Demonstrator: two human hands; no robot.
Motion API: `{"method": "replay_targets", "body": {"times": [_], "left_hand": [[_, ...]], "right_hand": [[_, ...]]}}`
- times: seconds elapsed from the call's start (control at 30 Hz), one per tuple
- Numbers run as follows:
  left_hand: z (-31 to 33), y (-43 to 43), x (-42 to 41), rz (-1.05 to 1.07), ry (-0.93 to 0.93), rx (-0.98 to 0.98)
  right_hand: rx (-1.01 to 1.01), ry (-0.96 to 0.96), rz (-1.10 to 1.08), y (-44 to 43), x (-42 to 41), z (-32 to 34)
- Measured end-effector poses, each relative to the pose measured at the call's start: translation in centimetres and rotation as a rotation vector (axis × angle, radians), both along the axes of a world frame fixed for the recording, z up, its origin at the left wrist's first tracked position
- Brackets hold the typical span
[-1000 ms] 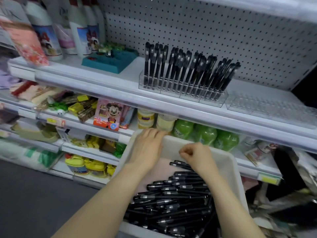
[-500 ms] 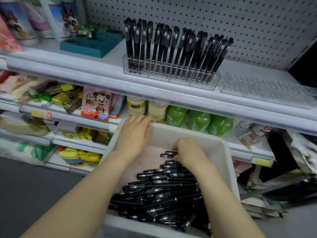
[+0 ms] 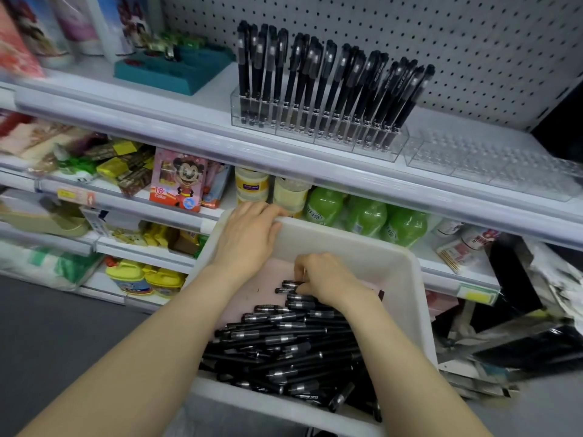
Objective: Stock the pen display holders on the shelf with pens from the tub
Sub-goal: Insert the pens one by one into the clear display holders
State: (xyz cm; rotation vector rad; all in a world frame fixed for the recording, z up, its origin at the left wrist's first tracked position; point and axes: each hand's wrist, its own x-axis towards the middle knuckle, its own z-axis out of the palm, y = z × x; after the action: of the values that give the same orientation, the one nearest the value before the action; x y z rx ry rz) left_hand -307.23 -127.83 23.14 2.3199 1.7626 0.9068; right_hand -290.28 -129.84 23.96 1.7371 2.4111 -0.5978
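A white tub [image 3: 356,250] sits below the top shelf, holding a heap of black pens [image 3: 284,348]. My left hand [image 3: 249,234] grips the tub's far left rim. Inside the tub, my right hand [image 3: 325,279] is curled down over the top pens of the heap, fingers closed around them. On the top shelf a clear display holder [image 3: 315,134] stands packed with upright black pens [image 3: 328,80]. To its right lie clear holders [image 3: 492,162] with no pens in them.
A teal tray [image 3: 176,72] and tall bottles [image 3: 75,23] stand at the left of the top shelf. Green bottles [image 3: 366,216], jars and a cartoon box [image 3: 178,179] fill the shelf behind the tub. Dark packaging [image 3: 520,339] is piled at the right.
The view has dropped and moved closer to the shelf. My right hand has sunk lower onto the pens and closed on them. My left hand stays on the tub's rim.
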Motion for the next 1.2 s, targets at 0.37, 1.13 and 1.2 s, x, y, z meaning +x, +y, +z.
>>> {"method": "replay_targets", "body": {"times": [0.37, 1.13, 1.2], "left_hand": [[1.4, -0.2, -0.1, -0.017, -0.074, -0.063], [10.0, 10.3, -4.7, 0.149, 0.13, 0.222], [10.0, 10.3, -4.8, 0.152, 0.124, 0.222]], "right_hand": [[0.142, 0.457, -0.148, 1.2, 1.0, 5.3], [0.762, 1.044, -0.271, 14.3, -5.2, 19.9], [0.762, 1.019, -0.265, 15.0, -5.8, 19.6]]}}
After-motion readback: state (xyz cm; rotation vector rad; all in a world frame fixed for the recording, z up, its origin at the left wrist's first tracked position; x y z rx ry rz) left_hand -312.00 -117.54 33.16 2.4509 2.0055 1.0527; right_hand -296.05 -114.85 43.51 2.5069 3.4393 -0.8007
